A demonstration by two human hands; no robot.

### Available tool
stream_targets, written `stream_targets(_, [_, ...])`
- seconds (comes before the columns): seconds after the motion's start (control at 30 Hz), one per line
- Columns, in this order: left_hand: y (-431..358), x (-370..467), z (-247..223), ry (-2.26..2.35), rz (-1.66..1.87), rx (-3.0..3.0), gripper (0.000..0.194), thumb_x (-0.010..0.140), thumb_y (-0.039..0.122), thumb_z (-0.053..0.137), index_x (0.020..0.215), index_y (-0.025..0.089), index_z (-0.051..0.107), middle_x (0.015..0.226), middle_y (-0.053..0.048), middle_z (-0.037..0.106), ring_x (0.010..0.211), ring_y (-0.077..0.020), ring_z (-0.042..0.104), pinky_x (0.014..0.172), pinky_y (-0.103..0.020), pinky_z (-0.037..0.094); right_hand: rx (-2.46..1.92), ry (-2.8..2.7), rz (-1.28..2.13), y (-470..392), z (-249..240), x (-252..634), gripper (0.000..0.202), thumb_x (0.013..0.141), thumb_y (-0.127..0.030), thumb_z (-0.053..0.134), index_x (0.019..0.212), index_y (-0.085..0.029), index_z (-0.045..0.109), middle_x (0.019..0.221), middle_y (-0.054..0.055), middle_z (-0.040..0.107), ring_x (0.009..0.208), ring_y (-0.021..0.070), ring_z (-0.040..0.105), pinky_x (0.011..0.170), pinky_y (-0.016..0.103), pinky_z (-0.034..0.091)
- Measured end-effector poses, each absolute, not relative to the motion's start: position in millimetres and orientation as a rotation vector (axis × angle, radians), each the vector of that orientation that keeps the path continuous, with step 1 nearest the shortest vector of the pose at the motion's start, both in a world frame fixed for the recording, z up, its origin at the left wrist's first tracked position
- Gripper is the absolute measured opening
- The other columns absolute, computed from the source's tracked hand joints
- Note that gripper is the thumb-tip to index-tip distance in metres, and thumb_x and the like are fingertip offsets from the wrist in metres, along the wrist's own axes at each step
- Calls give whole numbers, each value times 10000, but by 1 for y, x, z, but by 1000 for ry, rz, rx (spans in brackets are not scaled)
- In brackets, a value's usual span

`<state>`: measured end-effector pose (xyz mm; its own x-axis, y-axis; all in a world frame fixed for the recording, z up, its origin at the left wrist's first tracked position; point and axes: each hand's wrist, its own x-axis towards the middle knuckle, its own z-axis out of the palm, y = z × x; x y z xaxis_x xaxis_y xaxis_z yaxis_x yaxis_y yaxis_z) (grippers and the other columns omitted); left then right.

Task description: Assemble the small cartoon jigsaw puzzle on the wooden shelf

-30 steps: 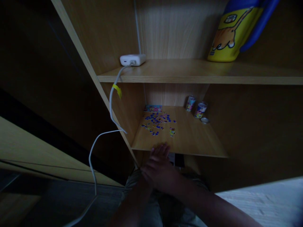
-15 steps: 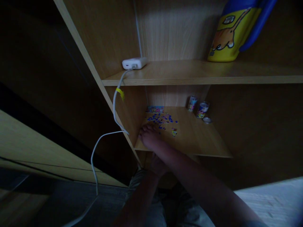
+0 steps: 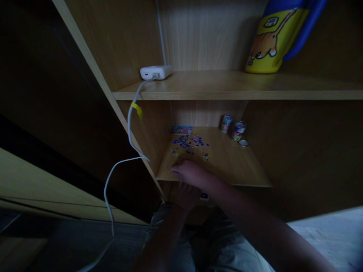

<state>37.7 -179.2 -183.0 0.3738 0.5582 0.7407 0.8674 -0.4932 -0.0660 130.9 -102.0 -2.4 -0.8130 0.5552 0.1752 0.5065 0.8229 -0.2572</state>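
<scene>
My right hand point(image 3: 187, 171) is over the front left of the lower shelf, its fingers curled together; whatever they may hold is hidden. Just below the shelf's front edge, my left hand point(image 3: 187, 195) is close under the right one. Its fingers look bent, with their tips out of sight. Beyond my hands lies a spread of small, mostly blue jigsaw puzzle pieces point(image 3: 187, 142). A joined yellow cluster of pieces point(image 3: 205, 156) sits right of my right hand, and a few yellowish pieces point(image 3: 175, 152) lie to its left. Behind them is a colourful picture card point(image 3: 182, 130).
Two small printed cans point(image 3: 226, 123) stand at the back right of the lower shelf point(image 3: 227, 162), with a round lid point(image 3: 243, 143) beside them. Above, the upper shelf point(image 3: 210, 85) bears a white charger point(image 3: 155, 72) with a hanging cable point(image 3: 129, 128) and a yellow-blue jug point(image 3: 263, 45).
My right hand has drawn back from the left-hand pieces toward the shelf's front edge, uncovering yellowish pieces. My left hand shows more clearly beneath it. The view has shifted slightly.
</scene>
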Motion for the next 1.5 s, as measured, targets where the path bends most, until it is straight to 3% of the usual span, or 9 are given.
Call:
stream_targets(0.13, [-178,44,-172,-1194,-1076,-2049,179,975,269,746,1131,242,829,1158,-124,857,1220,-299,759,1267,-485,410,-968,-2769,314,-114,7,172,163,1122,-235,675,1037,-182,803,1049,82,851,922,201,768,794,287,469])
stream_targets(0.3, [-178,48,-169,-1183,-1093,-2054,383,1050,266,657,1413,235,774,1278,-124,848,1309,-268,741,1388,-455,225,-1167,-2765,265,-127,6,219,208,1140,-245,637,1047,-183,811,1060,91,861,938,219,792,827,296,515])
stream_targets(0.47, [-180,48,-165,-1210,-1082,-2121,525,1062,247,620,1583,228,677,1461,-135,781,1552,-259,582,1415,-458,164,-1256,-2652,236,-128,-10,264,191,1113,-237,661,1113,-212,850,1114,104,861,1033,248,806,951,329,581])
stream_targets(0.63, [-182,49,-160,-1202,-1103,-2120,555,1079,234,579,1632,225,628,1491,-118,767,1610,-223,517,1432,-442,127,-1362,-2521,181,-111,-25,302,403,1033,-91,620,1347,-215,839,1401,141,804,1271,296,768,1112,406,594])
stream_targets(0.7, [-182,50,-159,-1215,-1100,-2127,558,1081,239,574,1637,231,621,1504,-115,759,1605,-224,525,1434,-444,119,-1370,-2496,183,-103,-26,310,465,992,-47,609,1348,-231,844,1440,129,788,1298,290,758,1145,409,582])
stream_targets(0.97, [-187,50,-160,-1329,-1035,-2178,550,1081,248,578,1629,256,627,1541,-117,735,1483,-267,653,1419,-479,178,-1297,-2381,265,-57,-27,299,400,907,29,602,1037,-226,881,1190,95,853,1157,254,789,1083,384,582])
stream_targets(1.2, [-193,50,-154,-1384,-991,-2210,590,1067,222,572,1654,273,608,1559,-112,723,1490,-274,647,1399,-488,247,-1301,-1886,236,-43,-47,294,274,1077,-226,545,1148,-206,809,1192,138,814,1088,269,770,1035,415,595])
stream_targets(1.37, [-200,55,-134,-1439,-985,-2262,523,1073,211,556,1587,244,652,1574,-110,712,1481,-279,637,1381,-509,274,-1330,-2098,185,-51,-49,295,256,1063,-377,674,1199,-193,788,1170,137,797,1098,284,721,1070,426,551])
stream_targets(1.5, [-205,53,-101,-1390,-989,-2373,548,1085,502,649,1545,205,661,1554,-156,707,1456,-344,625,1346,-552,329,-1336,-2164,162,-49,-50,296,145,1027,-310,717,1044,-201,810,1098,110,800,1054,268,715,1063,423,541])
